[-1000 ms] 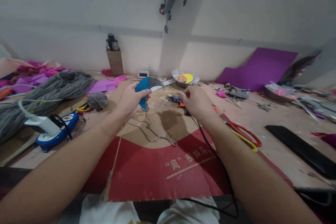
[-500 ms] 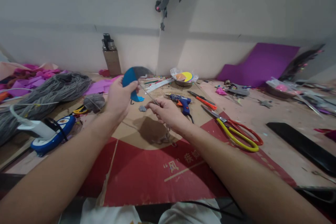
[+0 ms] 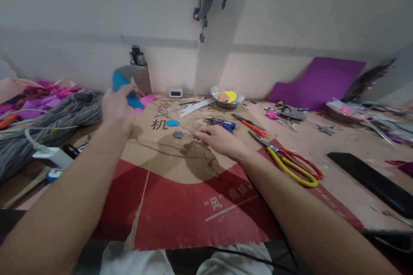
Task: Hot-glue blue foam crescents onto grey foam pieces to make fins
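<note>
My left hand (image 3: pixel 116 108) is raised at the left and closed round a curved blue and grey felt piece (image 3: pixel 121 79). A thin grey yarn strand (image 3: pixel 167 119) runs taut from that piece down to my right hand (image 3: pixel 215 138), which pinches it just above the cardboard sheet (image 3: pixel 180 167). More loose yarn (image 3: pixel 161 149) lies across the cardboard. A small blue scrap (image 3: pixel 172 123) and a small grey scrap (image 3: pixel 177 134) lie between my hands.
A big grey yarn skein (image 3: pixel 48 120) lies at left by a blue and white device (image 3: pixel 53 157). A blue glue gun (image 3: pixel 222 123), an orange knife (image 3: pixel 253 125) and red-yellow scissors (image 3: pixel 295 164) sit right of my right hand. A bottle (image 3: pixel 140 71) stands at the wall.
My left hand swung up and to the left with the felt piece, pulling the yarn taut. My right hand left the glue gun, took the strand and dropped low to the cardboard.
</note>
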Motion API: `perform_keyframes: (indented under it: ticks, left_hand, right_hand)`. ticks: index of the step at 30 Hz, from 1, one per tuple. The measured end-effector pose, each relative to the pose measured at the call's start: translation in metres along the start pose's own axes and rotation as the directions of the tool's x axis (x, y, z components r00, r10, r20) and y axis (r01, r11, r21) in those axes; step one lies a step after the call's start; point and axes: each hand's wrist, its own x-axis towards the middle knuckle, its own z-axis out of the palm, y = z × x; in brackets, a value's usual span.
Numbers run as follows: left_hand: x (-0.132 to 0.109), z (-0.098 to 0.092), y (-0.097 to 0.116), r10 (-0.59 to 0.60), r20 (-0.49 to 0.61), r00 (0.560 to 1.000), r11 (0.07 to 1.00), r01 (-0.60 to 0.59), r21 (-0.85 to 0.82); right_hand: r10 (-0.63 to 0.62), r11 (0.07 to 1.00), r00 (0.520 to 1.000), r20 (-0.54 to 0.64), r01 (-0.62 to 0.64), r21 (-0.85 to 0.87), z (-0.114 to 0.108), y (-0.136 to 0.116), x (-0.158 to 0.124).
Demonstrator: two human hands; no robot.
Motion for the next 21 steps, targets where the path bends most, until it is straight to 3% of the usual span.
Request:
perform_keyframes:
  ticks: [1, 2, 4, 7, 10, 13, 15, 18, 21]
  left_hand:
    - [-0.018, 0.014, -0.003, 0.003, -0.012, 1.0, 1.0, -0.004, -0.031]
    - [-0.036, 0.027, -0.007, -0.023, 0.058, 0.998, 1.0, 0.022, 0.005]
    - [-0.07, 0.048, -0.012, -0.052, 0.199, 0.979, 0.993, 0.031, 0.111]
    - [-0.101, 0.061, -0.013, -0.048, 0.317, 0.947, 0.965, -0.038, 0.259]
    - [-0.108, 0.059, -0.011, -0.016, 0.345, 0.938, 0.931, -0.113, 0.348]
    - [-0.104, 0.057, -0.012, -0.089, 0.317, 0.944, 0.943, -0.023, 0.332]
    - [-0.102, 0.057, -0.014, -0.143, 0.303, 0.942, 0.949, 0.044, 0.311]
    - [-0.102, 0.058, -0.018, -0.198, 0.33, 0.923, 0.932, 0.073, 0.356]
    - [-0.103, 0.057, -0.022, -0.25, 0.39, 0.886, 0.916, 0.085, 0.393]
  right_hand:
    - [-0.043, 0.998, 0.997, -0.067, 0.039, -0.056, 0.004, 0.003, 0.002]
    - [-0.083, 0.996, 0.988, -0.133, 0.076, -0.054, 0.008, 0.005, 0.004]
    - [-0.127, 0.98, 0.968, -0.214, 0.156, 0.124, 0.016, 0.007, 0.007]
    - [-0.164, 0.85, 0.971, -0.173, 0.228, 0.475, 0.027, 0.006, 0.008]
    - [-0.125, 0.82, 0.983, -0.13, 0.177, 0.544, 0.032, 0.001, 0.004]
    - [-0.136, 0.937, 0.965, -0.223, 0.199, 0.289, 0.03, -0.003, -0.002]
    - [-0.265, 0.96, 0.917, -0.299, 0.279, 0.003, 0.026, -0.003, -0.005]
    - [-0.489, 0.857, 0.82, -0.298, 0.389, -0.338, 0.018, -0.003, -0.007]
    - [-0.579, 0.768, 0.773, -0.26, 0.41, -0.491, 0.011, -0.002, -0.007]
